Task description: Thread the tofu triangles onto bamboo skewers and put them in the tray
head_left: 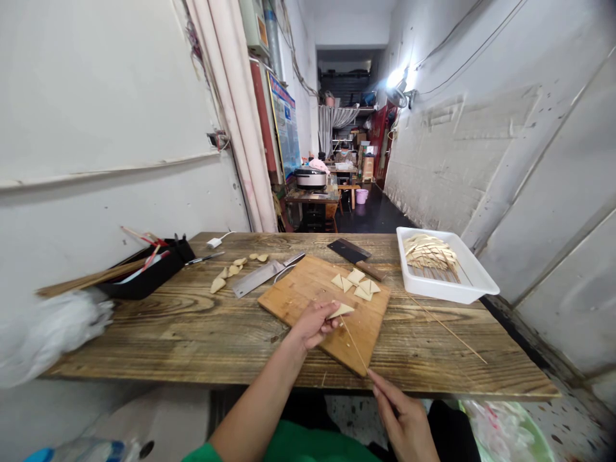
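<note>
My left hand [314, 323] rests on the wooden cutting board [308, 292] and pinches a pale triangular tofu piece [341, 310]. My right hand [407, 420], below the table's front edge, grips the lower end of a thin bamboo skewer [355, 345] whose tip meets that piece. Several more triangular pieces [357, 283] lie at the board's far corner.
A white tray [474, 276] of skewered pieces sits at the right, with a loose skewer [447, 328] beside it. Two cleavers [262, 276] [355, 255], scraps [226, 273], a black tray of sticks [144, 273] and a plastic bag [48, 333] lie on the wooden table [168, 333].
</note>
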Demonstrator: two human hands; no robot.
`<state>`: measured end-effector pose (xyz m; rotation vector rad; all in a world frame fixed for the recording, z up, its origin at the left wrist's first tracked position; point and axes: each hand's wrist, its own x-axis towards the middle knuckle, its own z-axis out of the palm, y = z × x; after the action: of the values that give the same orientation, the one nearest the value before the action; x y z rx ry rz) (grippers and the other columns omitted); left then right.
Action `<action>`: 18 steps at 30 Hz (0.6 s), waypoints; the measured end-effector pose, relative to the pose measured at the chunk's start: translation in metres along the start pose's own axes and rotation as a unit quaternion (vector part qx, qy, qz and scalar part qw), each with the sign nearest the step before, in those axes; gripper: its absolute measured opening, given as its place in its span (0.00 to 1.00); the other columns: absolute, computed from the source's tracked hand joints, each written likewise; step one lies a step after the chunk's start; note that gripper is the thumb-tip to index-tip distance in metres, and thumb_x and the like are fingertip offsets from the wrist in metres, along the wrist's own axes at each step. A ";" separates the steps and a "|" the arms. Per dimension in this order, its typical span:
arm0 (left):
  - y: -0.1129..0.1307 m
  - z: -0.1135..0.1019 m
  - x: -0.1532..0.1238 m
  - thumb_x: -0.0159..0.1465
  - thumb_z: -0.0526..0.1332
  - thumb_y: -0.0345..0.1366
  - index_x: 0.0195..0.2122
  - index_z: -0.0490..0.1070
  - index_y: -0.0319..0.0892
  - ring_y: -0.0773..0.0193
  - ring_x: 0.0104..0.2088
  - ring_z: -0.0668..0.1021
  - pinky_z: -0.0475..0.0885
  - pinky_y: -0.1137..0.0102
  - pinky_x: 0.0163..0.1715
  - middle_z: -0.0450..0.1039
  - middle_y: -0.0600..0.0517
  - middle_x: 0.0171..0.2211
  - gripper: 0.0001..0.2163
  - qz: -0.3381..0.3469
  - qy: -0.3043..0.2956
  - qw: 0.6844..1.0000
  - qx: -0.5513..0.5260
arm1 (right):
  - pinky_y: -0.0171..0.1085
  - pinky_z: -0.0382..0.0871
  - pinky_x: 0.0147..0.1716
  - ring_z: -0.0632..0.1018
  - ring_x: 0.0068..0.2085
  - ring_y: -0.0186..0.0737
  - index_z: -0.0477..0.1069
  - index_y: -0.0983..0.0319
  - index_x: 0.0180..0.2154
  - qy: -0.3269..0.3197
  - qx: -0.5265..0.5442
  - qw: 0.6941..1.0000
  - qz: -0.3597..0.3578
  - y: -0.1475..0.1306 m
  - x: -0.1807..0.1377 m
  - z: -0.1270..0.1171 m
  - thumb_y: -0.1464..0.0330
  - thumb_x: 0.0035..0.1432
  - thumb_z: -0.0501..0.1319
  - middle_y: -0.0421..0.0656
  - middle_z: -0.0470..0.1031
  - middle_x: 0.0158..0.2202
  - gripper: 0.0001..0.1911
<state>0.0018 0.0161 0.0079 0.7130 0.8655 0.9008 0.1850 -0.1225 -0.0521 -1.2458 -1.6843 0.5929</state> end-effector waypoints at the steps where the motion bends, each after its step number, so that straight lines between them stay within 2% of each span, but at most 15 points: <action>1: -0.001 0.000 0.000 0.54 0.63 0.33 0.32 0.70 0.30 0.80 0.16 0.65 0.49 0.85 0.10 0.74 0.40 0.34 0.10 -0.001 -0.001 1.000 0.000 | 0.30 0.71 0.43 0.79 0.42 0.38 0.73 0.62 0.47 -0.001 0.000 1.000 -0.001 0.001 0.000 0.000 0.67 0.59 0.55 0.45 0.77 0.43 0.16; 14: -0.008 0.005 -0.006 0.49 0.67 0.40 0.32 0.72 0.30 0.80 0.17 0.64 0.45 0.83 0.11 0.73 0.42 0.33 0.16 0.016 -0.038 0.999 0.021 | 0.28 0.71 0.41 0.80 0.38 0.36 0.73 0.63 0.47 0.009 0.003 1.000 -0.020 -0.004 -0.001 0.001 0.66 0.60 0.55 0.46 0.79 0.39 0.17; 18: -0.006 0.008 -0.010 0.48 0.67 0.40 0.32 0.72 0.30 0.80 0.17 0.64 0.44 0.83 0.11 0.73 0.43 0.32 0.17 0.013 -0.049 0.998 0.025 | 0.28 0.73 0.38 0.81 0.34 0.35 0.72 0.62 0.48 0.009 0.003 1.000 -0.007 -0.004 -0.001 0.001 0.64 0.60 0.54 0.44 0.80 0.35 0.17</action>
<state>0.0076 0.0030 0.0101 0.8081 0.7955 0.8627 0.1827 -0.1245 -0.0499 -1.2312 -1.6739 0.5750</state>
